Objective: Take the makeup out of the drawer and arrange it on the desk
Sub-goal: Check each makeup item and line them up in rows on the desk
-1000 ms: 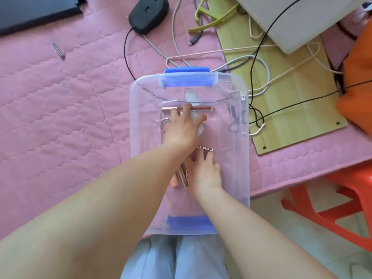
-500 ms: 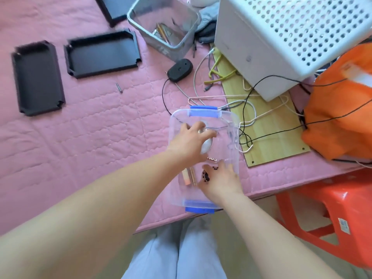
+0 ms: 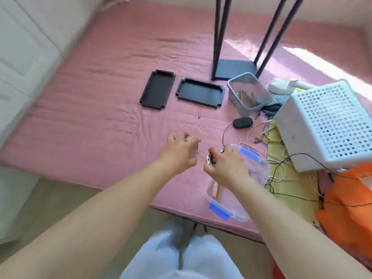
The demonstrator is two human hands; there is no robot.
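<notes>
Pink quilted surface [image 3: 100, 137]: the left hand [image 3: 179, 153] is curling around a pale round compact [image 3: 190, 138] while the right hand [image 3: 226, 164] is pinching a dark-patterned item [image 3: 211, 159] beside the clear box [image 3: 255, 174].

Clear blue-latched box [image 3: 259, 174] at pink edge, tan sticks [image 3: 216, 191] inside; patterned compact [image 3: 211, 160] just beside.

Pink cover [image 3: 104, 125]: quilted cloth, matt, wrinkled in low ridges. Storage box [image 3: 259, 170]: clear glossy plastic; latches [image 3: 249, 153] opaque blue plastic. Two trays [image 3: 200, 93]: black, matt, plastic by the look. Grey bin [image 3: 248, 93]: translucent smooth plastic. Perforated crate [image 3: 330, 125]: white matt plastic. Board [image 3: 289, 188] under cables: pale wood grain, smooth. Bag [image 3: 350, 214]: orange cloth, slight sheen. Mouse [image 3: 242, 122]: black, satin plastic.
</notes>
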